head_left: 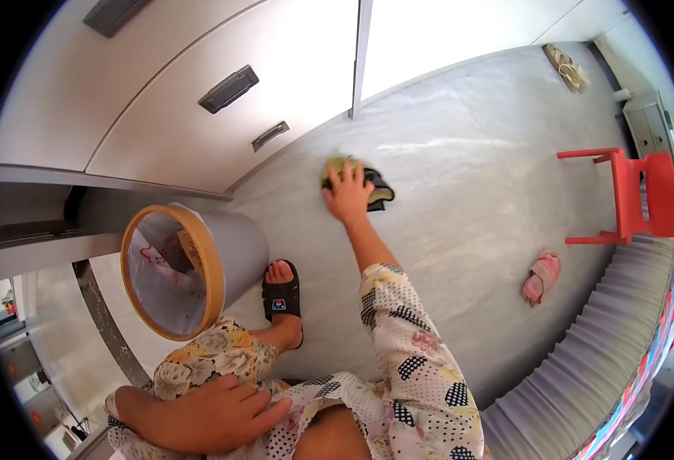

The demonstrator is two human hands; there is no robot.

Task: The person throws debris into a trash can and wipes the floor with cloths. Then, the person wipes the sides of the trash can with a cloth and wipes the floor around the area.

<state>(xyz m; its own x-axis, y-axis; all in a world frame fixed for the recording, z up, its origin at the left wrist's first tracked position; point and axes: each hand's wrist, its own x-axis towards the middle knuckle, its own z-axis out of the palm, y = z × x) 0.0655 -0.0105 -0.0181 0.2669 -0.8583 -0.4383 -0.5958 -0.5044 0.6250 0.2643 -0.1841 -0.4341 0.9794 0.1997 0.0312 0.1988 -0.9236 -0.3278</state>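
My right hand (347, 192) reaches down to the floor at the end of a patterned sleeve. Its fingers are spread over a greenish item (341, 162), which shows past the fingertips and is otherwise mostly covered. Against the right side of the hand lies a black shoe (381, 189) with a tan inside. Whether the hidden parts of the fingers grip either one cannot be seen. My left hand (218, 414) rests on my lap over the flowered clothing, its fingers stretched out and holding nothing.
A grey bin (237, 245) with a wooden rim and liner stands left, near my sandalled foot (281, 295). White drawers (160, 115) line the upper left. To the right are a red chair (644, 195), a pink slipper (542, 277), a beige shoe (565, 67) and a pleated bed skirt (590, 330).
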